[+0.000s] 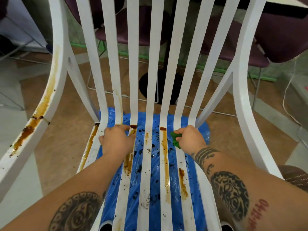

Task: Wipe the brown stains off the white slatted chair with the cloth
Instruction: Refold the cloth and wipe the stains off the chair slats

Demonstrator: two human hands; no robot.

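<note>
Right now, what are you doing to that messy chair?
A person is cleaning a white slatted chair streaked with brown stains. The right hand grips a bunched green cloth against a seat slat near the back, while the left hand rests flat on the seat slats. A lot of brown is left on the seat and on the left armrest. Blue plastic sheeting lies under the chair, speckled with dark bits.

The tan floor (63,147) carries the white slatted chair (181,67). A crumpled blue plastic sheet (155,165), speckled with dark crumbs, lies on the floor beneath the seat slats. Farther back, thin white chair legs (157,90) and a round black base (150,84) stand on it.
</note>
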